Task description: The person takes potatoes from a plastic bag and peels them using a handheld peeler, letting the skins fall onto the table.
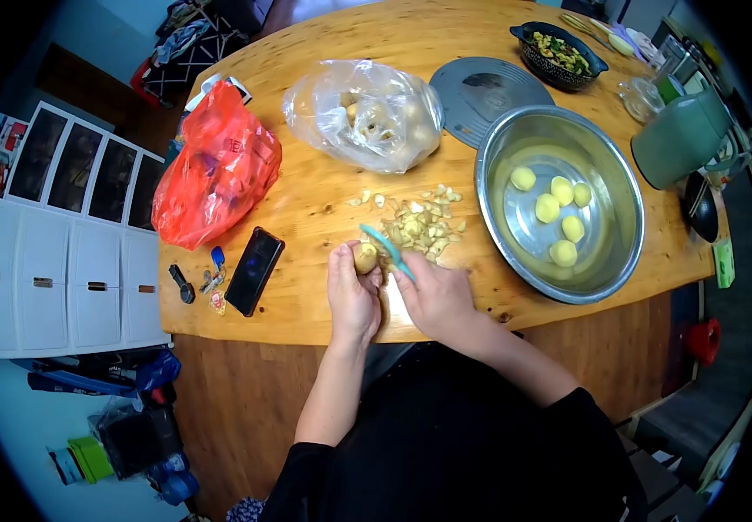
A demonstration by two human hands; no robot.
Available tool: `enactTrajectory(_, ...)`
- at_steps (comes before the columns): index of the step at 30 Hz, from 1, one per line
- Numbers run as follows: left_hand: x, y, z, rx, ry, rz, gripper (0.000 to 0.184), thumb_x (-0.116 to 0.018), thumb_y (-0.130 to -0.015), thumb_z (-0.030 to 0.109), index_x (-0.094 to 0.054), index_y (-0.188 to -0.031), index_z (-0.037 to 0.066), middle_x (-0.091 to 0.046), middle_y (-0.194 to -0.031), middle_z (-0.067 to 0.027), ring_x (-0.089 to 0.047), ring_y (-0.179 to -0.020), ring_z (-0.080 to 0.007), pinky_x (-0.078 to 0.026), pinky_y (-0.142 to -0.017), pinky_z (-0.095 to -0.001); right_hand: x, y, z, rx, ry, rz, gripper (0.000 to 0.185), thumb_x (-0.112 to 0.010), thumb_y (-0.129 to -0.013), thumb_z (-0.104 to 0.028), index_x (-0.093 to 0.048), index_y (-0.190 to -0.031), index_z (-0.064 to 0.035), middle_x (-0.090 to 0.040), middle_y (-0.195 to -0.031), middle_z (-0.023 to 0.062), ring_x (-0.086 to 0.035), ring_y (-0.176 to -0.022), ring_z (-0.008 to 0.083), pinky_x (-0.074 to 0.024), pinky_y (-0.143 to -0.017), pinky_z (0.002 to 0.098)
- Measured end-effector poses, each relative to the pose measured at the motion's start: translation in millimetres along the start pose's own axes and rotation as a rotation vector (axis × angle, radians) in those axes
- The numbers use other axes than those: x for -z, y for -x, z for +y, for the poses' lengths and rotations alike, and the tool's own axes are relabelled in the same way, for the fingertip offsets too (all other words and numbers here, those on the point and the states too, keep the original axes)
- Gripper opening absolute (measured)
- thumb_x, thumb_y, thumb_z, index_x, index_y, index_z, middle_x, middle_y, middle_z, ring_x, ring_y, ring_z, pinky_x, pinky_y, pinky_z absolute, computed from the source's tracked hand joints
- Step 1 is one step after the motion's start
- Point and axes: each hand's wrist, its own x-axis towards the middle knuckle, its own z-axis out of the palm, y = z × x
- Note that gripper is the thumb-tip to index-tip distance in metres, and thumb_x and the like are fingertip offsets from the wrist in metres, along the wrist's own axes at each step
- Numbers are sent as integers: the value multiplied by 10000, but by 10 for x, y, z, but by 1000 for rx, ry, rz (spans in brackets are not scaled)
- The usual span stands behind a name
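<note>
My left hand is wrapped round a small potato near the table's front edge. In my right hand is a turquoise peeler, its head close to the potato; whether the blade touches it I cannot tell. A heap of peelings lies on the wood just beyond my hands. To the right stands a large metal bowl with several peeled pale-yellow potatoes on its bottom. A clear plastic bag behind the peelings holds more unpeeled potatoes.
On the wooden table are a red plastic bag, a black phone, keys and a watch at left. A grey round mat, a dark dish of food and a green jug stand at far right.
</note>
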Motion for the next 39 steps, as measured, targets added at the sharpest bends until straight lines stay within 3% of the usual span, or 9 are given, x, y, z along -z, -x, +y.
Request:
enactTrajectory(10,-11,55,-139,-152,-154,122,214,-389,-1131,287,-450,-1117,82,-556,-940,-45,-527,-771,-91,-462,-674,-248,-148,54,-104,61,-16,-24,135,-605,-991,-180,-560,-1021,-57,-660,-688,159,-672,-611,367,-506,-523,487)
enactTrajectory(18,43,-5,-55,-199,-90,5,205,-368,-1121,275,-463,-1119,93,-595,-987,-79,-552,-797,-168,-439,-679,-275,25,-58,105,-192,-150,-88,188,-589,-1009,-208,-545,-997,-26,-667,-775,234,-660,-734,455,-513,-649,535)
enactTrajectory(21,-7,-52,-48,-152,-58,-24,260,-365,-1129,334,-458,-1138,92,-585,-1013,-82,-560,-860,-175,-462,-751,-285,-82,-77,88,-264,-486,-47,233,-610,-1018,-249,-574,-1019,-19,-669,-797,229,-671,-760,429,-523,-657,476)
enactTrajectory(25,-35,-19,-129,-384,-488,-28,353,-312,-1140,406,-428,-1179,76,-528,-1122,-81,-552,-960,-162,-484,-842,-305,-282,-192,2,-329,-848,51,328,-770,-924,-295,-605,-1004,-23,-668,-774,93,-653,-713,162,-514,-659,330)
enactTrajectory(26,-80,81,-141,-299,-298,-65,373,-285,-1140,423,-429,-1207,87,-500,-1208,-77,-547,-1050,-158,-487,-911,-315,-252,-221,-11,-378,-785,23,327,-815,-884,-245,-611,-1003,-19,-663,-781,53,-619,-733,101,-513,-675,294)
enactTrajectory(30,20,-10,-112,-240,-118,-61,289,-370,-1133,369,-435,-1187,92,-551,-1123,-81,-579,-989,-174,-511,-872,-312,-309,-245,76,-334,-937,21,254,-775,-887,-131,-617,-1037,-1,-692,-835,113,-673,-783,143,-536,-715,317)
enactTrajectory(33,80,-44,25,-97,107,-64,212,-447,-1117,299,-454,-1165,93,-589,-1055,-90,-608,-924,-196,-532,-822,-318,-61,-262,99,-314,-572,31,221,-748,-884,-96,-620,-1037,-2,-705,-892,167,-716,-814,265,-550,-734,374)
enactTrajectory(34,20,-26,87,-49,182,-35,188,-471,-1110,276,-462,-1157,94,-598,-1034,-93,-615,-899,-203,-536,-801,-319,-13,-270,178,-166,-329,21,233,-740,-897,-141,-610,-1037,-8,-696,-909,207,-697,-823,390,-542,-714,445)
enactTrajectory(39,-46,-43,125,68,294,24,299,-404,-1123,369,-501,-1095,87,-610,-927,-100,-606,-772,-202,-524,-698,-313,112,-243,82,-34,30,16,270,-695,-946,-281,-568,-977,-45,-654,-770,166,-669,-702,380,-506,-595,487)
